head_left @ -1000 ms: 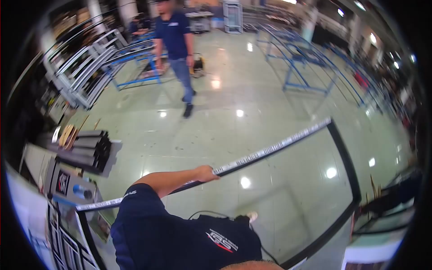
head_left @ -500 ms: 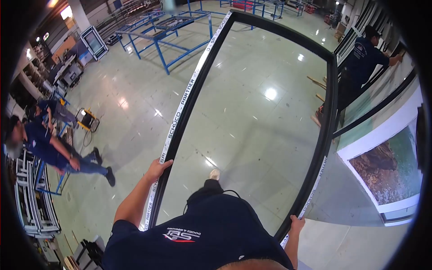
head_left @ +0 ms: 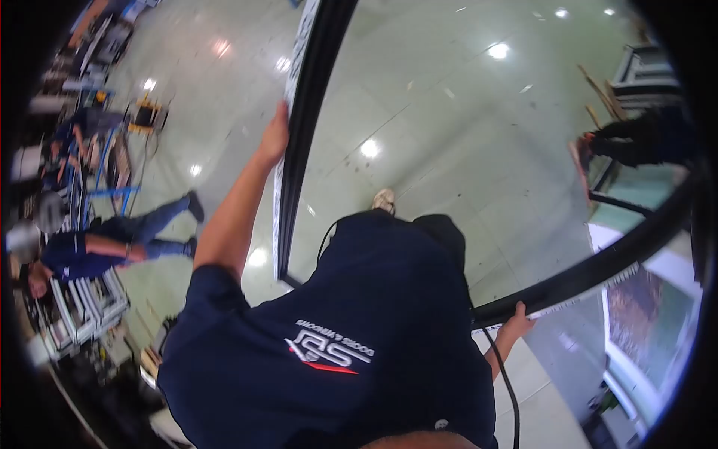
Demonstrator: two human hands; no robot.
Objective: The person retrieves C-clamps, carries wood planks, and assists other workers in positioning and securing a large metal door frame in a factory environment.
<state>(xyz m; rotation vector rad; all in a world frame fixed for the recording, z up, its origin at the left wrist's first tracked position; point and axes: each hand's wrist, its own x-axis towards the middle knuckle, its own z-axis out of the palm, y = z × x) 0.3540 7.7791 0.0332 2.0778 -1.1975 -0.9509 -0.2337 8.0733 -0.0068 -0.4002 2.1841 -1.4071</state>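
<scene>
A large black window or door frame point(head_left: 310, 97) surrounds the front of my body, white printed protective tape along its outer faces. My left hand point(head_left: 276, 136) grips its left side bar from the outside, fingers closed around the edge. Lower on the right, my right hand point(head_left: 517, 323) is closed on the opposite bar point(head_left: 568, 288), thumb over the black face. Through the frame's opening I see the floor and one of my shoes point(head_left: 384, 200). The frame's far end lies outside the view, and my torso hides part of its near end.
On the left a person point(head_left: 97, 251) in dark blue walks near stacked white profiles point(head_left: 97, 310). A yellow-framed device point(head_left: 147, 116) stands on the floor behind. To the right are another person's legs point(head_left: 636, 142), wooden sticks point(head_left: 598, 90) and a framed panel point(head_left: 651, 322).
My view has tipped downward and turned. The frame now stands nearer and spreads wider across the view, its far end gone from sight. Both hands keep hold of it.
</scene>
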